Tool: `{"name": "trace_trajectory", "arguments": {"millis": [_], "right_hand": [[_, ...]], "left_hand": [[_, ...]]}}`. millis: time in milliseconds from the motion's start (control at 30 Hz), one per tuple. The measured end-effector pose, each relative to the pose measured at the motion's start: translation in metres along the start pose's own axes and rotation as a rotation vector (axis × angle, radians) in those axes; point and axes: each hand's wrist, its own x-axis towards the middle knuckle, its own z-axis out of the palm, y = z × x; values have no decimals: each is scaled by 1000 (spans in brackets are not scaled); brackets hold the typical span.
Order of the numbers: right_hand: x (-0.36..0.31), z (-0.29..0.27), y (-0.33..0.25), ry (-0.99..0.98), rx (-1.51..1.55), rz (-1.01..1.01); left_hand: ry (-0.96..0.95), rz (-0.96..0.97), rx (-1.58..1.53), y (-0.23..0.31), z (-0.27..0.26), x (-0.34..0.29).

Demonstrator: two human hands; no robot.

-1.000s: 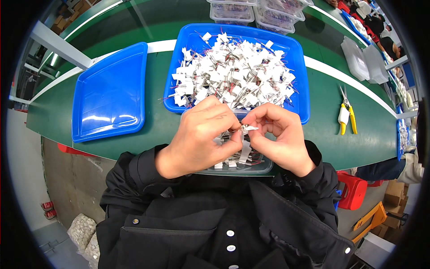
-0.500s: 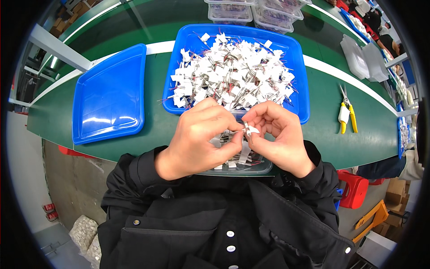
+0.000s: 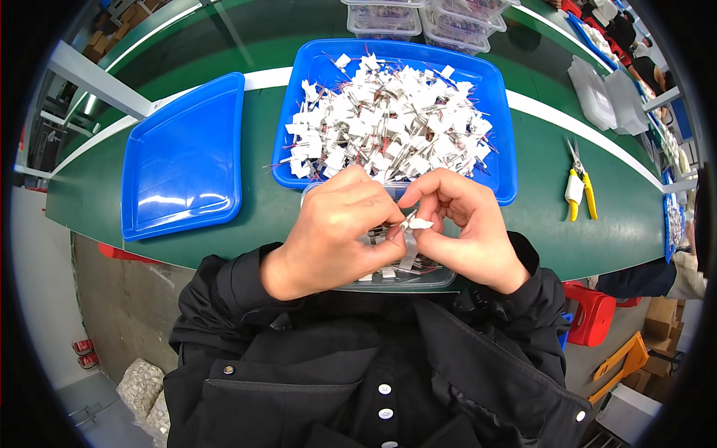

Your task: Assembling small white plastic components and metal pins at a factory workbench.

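Note:
Between my two hands is a small wired part with a white tab [image 3: 421,223]. My left hand [image 3: 336,235] pinches one end of it with thumb and forefinger. On the other side my right hand [image 3: 472,235] is closed about the part near its tab, fingers curled. Below both hands stands a clear plastic container [image 3: 441,281] holding similar metal parts with white tabs, partly hidden by the hands. Just beyond them, a big blue tray [image 3: 502,119] carries a heap of white-tabbed parts [image 3: 388,119] with thin red and dark wires.
An empty-looking blue tray [image 3: 179,164] lies at the left of the green table. Yellow-handled cutters [image 3: 579,187] rest at the right. Clear stacked boxes [image 3: 385,22] stand at the back, more clear containers [image 3: 597,97] at far right. A red stool [image 3: 588,313] is below the table edge.
The small wired part has tilted between my fingers, its white tab now pointing more to the right. My right fingertips have shifted slightly; both hands stay over the clear container.

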Motion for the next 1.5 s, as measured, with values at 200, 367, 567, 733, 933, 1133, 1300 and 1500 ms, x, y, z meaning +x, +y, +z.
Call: {"name": "trace_trajectory", "arguments": {"millis": [200, 367, 567, 733, 933, 1133, 1300, 1500], "right_hand": [[-1, -2, -10, 45, 41, 120], [-1, -2, -4, 40, 37, 54], [-2, -3, -7, 73, -182, -19], [1, -7, -10, 65, -398, -304], [-1, -5, -5, 42, -386, -227], [2, -5, -3, 84, -389, -418], [3, -14, -5, 5, -320, -293], [10, -27, -2, 412, -670, -488]], "left_hand": [[42, 37, 21, -1, -1, 2], [4, 43, -12, -3, 0, 2], [-61, -27, -104, -1, -4, 3], [-78, -152, -165, -1, -6, 3], [-98, -143, -196, -4, -3, 0], [-104, -130, -215, -3, -5, 2], [-122, -161, -283, -5, -9, 4], [-376, -107, -41, -13, -40, 10]]}}
